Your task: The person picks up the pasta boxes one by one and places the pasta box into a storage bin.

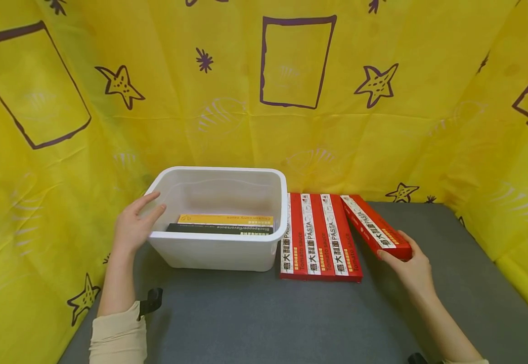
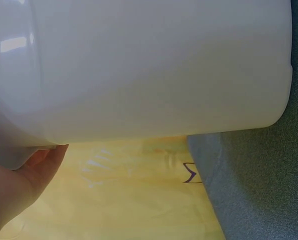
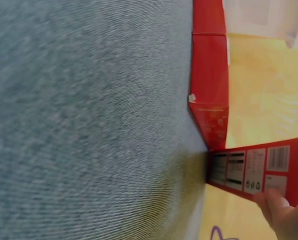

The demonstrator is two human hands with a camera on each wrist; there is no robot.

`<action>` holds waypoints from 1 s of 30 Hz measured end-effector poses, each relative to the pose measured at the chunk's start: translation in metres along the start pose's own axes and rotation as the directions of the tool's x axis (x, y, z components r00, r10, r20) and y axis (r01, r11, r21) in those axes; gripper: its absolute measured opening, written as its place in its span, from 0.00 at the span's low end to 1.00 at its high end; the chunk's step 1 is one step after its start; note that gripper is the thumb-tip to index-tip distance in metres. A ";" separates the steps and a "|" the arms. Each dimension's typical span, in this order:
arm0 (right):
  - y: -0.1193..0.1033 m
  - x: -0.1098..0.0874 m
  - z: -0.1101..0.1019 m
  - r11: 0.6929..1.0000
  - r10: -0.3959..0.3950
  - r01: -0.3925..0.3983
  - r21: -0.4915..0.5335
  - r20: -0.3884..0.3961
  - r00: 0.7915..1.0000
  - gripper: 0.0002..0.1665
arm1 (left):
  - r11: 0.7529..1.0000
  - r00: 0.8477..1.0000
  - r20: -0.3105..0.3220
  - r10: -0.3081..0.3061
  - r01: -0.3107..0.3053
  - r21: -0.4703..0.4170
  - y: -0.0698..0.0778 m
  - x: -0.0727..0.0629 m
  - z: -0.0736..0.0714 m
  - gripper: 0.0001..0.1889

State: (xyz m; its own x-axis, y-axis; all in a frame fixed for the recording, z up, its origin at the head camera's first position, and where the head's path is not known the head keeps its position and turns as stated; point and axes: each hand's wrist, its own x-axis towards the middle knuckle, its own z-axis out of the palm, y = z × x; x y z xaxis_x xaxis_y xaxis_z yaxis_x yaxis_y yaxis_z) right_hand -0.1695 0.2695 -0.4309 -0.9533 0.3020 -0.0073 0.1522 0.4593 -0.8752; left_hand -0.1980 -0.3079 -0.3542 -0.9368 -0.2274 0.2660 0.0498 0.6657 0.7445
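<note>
My right hand [image 1: 411,265] pinches the near end of a red pasta box [image 1: 375,227], whose near end is raised while its far end stays low by the row. In the right wrist view, labels and a barcode show on the side of this red box [image 3: 254,167]. Several matching red boxes [image 1: 320,237] lie flat side by side to its left. At the white bin [image 1: 214,253], my left hand [image 1: 134,225] grips the left rim, fingers over the edge. Inside the bin stand a yellow box [image 1: 225,219] and a black box [image 1: 218,229].
A grey cloth [image 1: 255,318] covers the table. Yellow curtains [image 1: 227,136] with drawn starfish and frames hang close behind and at both sides. The bin's right wall stands right against the row of red boxes.
</note>
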 end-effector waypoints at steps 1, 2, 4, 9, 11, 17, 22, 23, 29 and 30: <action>-0.001 0.000 0.000 0.999 0.006 -0.005 0.031 -0.020 1.000 0.48 | 1.000 1.000 0.000 0.000 0.000 -0.002 0.000 0.000 0.000 0.29; -0.002 0.001 0.000 0.998 0.009 -0.006 0.065 -0.041 0.999 0.47 | 1.000 1.000 -0.001 0.001 -0.001 -0.002 -0.001 0.001 0.000 0.29; -0.004 0.001 0.000 0.990 0.019 -0.007 0.142 -0.085 0.996 0.44 | 1.000 1.000 -0.001 0.003 -0.003 0.001 -0.001 0.001 0.000 0.29; -0.009 0.000 -0.001 0.914 0.031 0.049 0.403 -0.192 0.981 0.38 | 1.000 1.000 0.001 0.001 -0.001 0.005 -0.001 0.000 0.001 0.29; -0.013 -0.002 -0.002 0.862 0.023 0.092 0.498 -0.220 0.975 0.37 | 1.000 1.000 0.002 0.000 0.000 0.000 0.000 0.000 0.000 0.29; -0.030 -0.006 -0.009 0.715 -0.070 0.238 0.657 -0.271 0.960 0.33 | 1.000 1.000 0.001 0.001 -0.001 0.002 0.000 -0.001 0.000 0.29; -0.042 -0.011 -0.010 0.629 -0.146 0.292 0.720 -0.259 0.955 0.32 | 1.000 1.000 0.001 0.003 -0.003 -0.002 0.001 -0.001 0.000 0.28; -0.044 -0.012 -0.010 0.612 -0.158 0.293 0.735 -0.250 0.955 0.32 | 1.000 1.000 0.002 0.004 -0.004 -0.004 0.001 -0.002 -0.001 0.29; -0.059 -0.018 -0.009 0.494 -0.260 0.300 0.816 -0.190 0.947 0.32 | 1.000 1.000 0.011 0.002 -0.002 -0.002 0.003 -0.002 -0.001 0.29; -0.062 -0.019 -0.008 0.471 -0.284 0.305 0.828 -0.185 0.941 0.32 | 1.000 1.000 0.011 0.003 -0.003 -0.001 0.003 -0.002 -0.001 0.29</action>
State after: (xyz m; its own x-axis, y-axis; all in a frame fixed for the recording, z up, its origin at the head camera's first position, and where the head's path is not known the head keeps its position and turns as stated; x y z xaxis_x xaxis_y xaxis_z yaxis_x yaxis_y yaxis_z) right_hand -0.1583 0.2423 -0.3727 -0.8918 0.3086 0.3309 -0.4349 -0.3829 -0.8150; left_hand -0.1951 -0.3067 -0.3519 -0.9405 -0.2174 0.2610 0.0528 0.6656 0.7444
